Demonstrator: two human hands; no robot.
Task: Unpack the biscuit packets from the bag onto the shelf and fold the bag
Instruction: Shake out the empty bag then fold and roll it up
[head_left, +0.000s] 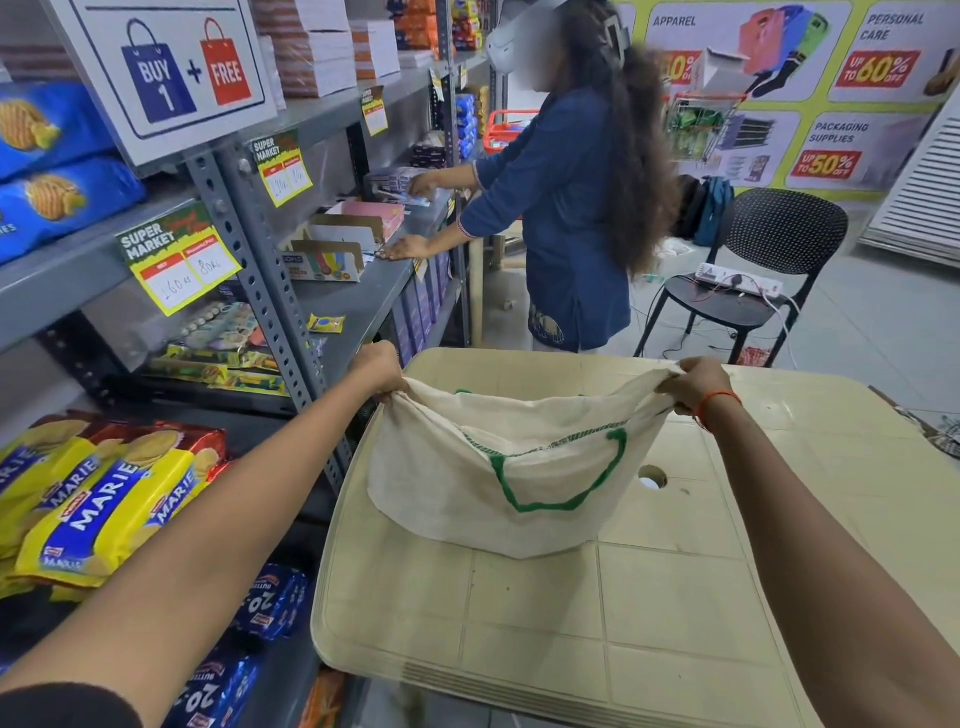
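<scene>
A cream cloth bag (447, 483) with green handles hangs over the beige plastic table (675, 597), stretched out between both hands. My left hand (382, 370) pinches its far left corner and my right hand (693, 384) pinches its far right corner. The bag looks flat and empty, its lower edge resting on the tabletop. Yellow Marie biscuit packets (104, 499) lie stacked on the grey shelf (260, 431) at the left, beneath my left forearm.
Blue biscuit packets (270, 603) lie on a lower shelf level. Another person in blue (561, 208) stands at the shelving ahead. A black chair (769, 244) with a power strip stands at the right. The metal rack upright (270, 291) is close to the table's left edge.
</scene>
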